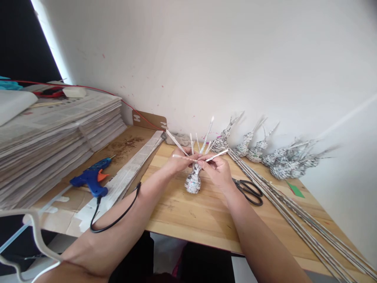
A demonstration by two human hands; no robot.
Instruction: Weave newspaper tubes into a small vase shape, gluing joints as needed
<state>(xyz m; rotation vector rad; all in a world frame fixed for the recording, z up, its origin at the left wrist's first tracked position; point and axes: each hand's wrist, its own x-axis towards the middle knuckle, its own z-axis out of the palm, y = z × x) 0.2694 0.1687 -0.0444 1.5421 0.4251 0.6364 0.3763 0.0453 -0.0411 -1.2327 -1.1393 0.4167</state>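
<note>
A small woven newspaper vase (193, 184) stands between my hands over the wooden tabletop, its round belly downward. Several paper tubes fan out from its narrow neck. My left hand (178, 160) is closed at the left of the neck, fingers pinching the paper tubes there. From the right, my right hand (216, 168) pinches the tubes at the neck with thumb and fingers. One paper tube (217, 155) sticks out past the right fingers. The far side of the neck is hidden by my fingers.
Black scissors (249, 190) lie right of my right hand, beside long paper tubes (288, 208). Several woven newspaper pieces (255, 151) line the wall. At left are a blue glue gun (91, 177), newspaper strips (132, 167) and a tall newspaper stack (67, 137). A black cord crosses my left forearm.
</note>
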